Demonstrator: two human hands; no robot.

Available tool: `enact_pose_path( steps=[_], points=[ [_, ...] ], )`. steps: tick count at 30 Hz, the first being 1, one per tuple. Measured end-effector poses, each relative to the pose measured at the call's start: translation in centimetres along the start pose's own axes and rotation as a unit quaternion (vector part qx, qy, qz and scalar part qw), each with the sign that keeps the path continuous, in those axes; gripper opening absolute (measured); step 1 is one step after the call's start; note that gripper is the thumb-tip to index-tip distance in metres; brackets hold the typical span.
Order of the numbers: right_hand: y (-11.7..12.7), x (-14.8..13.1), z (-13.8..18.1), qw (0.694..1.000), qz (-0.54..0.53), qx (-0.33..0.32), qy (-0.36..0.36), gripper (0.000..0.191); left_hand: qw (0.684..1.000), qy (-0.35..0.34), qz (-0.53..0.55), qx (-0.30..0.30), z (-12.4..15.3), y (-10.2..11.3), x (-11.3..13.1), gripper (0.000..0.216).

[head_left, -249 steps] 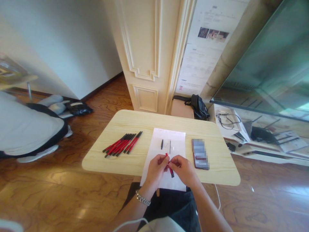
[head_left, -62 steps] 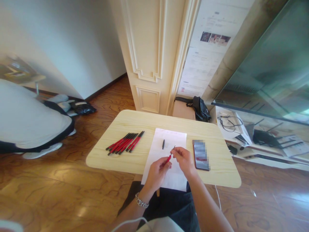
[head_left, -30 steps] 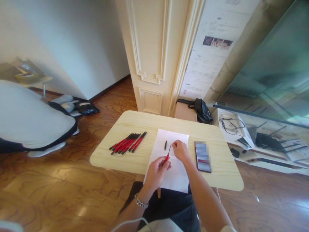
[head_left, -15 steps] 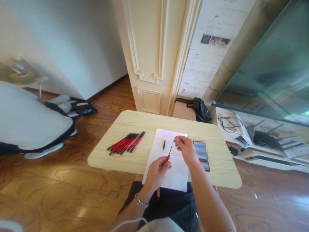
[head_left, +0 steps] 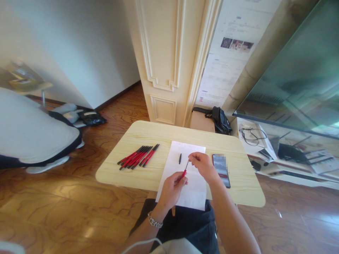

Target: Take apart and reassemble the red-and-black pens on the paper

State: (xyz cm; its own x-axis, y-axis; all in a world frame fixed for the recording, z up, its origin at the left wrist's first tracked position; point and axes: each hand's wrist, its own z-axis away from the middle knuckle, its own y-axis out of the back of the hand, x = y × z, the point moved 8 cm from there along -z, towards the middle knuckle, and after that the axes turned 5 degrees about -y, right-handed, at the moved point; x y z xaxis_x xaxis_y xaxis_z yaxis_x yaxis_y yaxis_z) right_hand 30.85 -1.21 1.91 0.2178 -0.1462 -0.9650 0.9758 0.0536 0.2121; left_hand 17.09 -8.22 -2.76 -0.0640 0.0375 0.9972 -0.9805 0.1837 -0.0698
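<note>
My left hand (head_left: 173, 185) is closed around a red pen barrel (head_left: 184, 173), tilted up to the right over a sheet of white paper (head_left: 169, 190). Between the fingertips of my right hand (head_left: 202, 164) is pinched the upper end of a thin dark pen refill (head_left: 186, 165), whose lower end meets the barrel's open end. On the paper, left of my right hand, lies a black pen part (head_left: 180, 158), perhaps a cap or tip section. A pile of several red and black pens (head_left: 139, 157) lies on the table to the left.
The light wooden table (head_left: 116, 176) also bears a phone (head_left: 221, 169) right of the paper. Behind it are a black bag (head_left: 221, 120) and a white cabinet (head_left: 265, 148) with cables. Another person in a white top (head_left: 37, 130) is at the left.
My right hand has moved down and left toward my left hand. Less of the refill shows above the red barrel. My left hand has stayed in place.
</note>
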Motion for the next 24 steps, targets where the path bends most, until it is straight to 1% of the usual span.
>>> enact_pose_path(
  steps=[4,7,9,11,13,14,17,19,24],
  points=[
    [-0.9,0.5,0.5,0.998,0.034,-0.058,-0.01,0.019,1.0,0.001,0.007,0.007,0.0,0.1,-0.2,0.034],
    [-1.5,1.4,0.0,0.995,0.036,-0.095,-0.01,0.02,1.0,0.001,0.019,0.02,0.0,0.4,-0.5,0.035],
    [-1.6,2.4,-1.2,0.995,0.072,-0.074,-0.018,0.022,0.999,0.001,0.029,0.023,0.0,0.5,-0.7,0.036],
    [-1.5,3.1,-2.6,0.988,0.154,-0.015,-0.026,0.019,0.999,0.001,0.039,0.021,0.0,0.5,-0.7,0.035],
    [-1.9,3.5,-3.8,0.966,0.251,0.029,-0.045,0.019,0.999,-0.001,0.047,0.024,0.0,0.7,-0.5,0.035],
    [-2.3,3.6,-4.2,0.953,0.295,0.041,-0.059,0.023,0.999,-0.001,0.048,0.026,0.1,0.8,-0.5,0.035],
    [-3.4,3.7,-4.7,0.915,0.388,0.049,-0.095,0.033,0.998,0.001,0.045,0.033,0.2,1.2,-0.4,0.035],
    [-4.0,3.5,-4.6,0.9,0.422,0.047,-0.101,0.033,0.998,0.004,0.045,0.038,0.2,1.4,-0.4,0.035],
    [-4.6,3.9,-3.4,0.888,0.448,0.047,-0.093,0.029,0.998,0.006,0.058,0.04,0.1,1.6,-0.4,0.036]
  ],
)
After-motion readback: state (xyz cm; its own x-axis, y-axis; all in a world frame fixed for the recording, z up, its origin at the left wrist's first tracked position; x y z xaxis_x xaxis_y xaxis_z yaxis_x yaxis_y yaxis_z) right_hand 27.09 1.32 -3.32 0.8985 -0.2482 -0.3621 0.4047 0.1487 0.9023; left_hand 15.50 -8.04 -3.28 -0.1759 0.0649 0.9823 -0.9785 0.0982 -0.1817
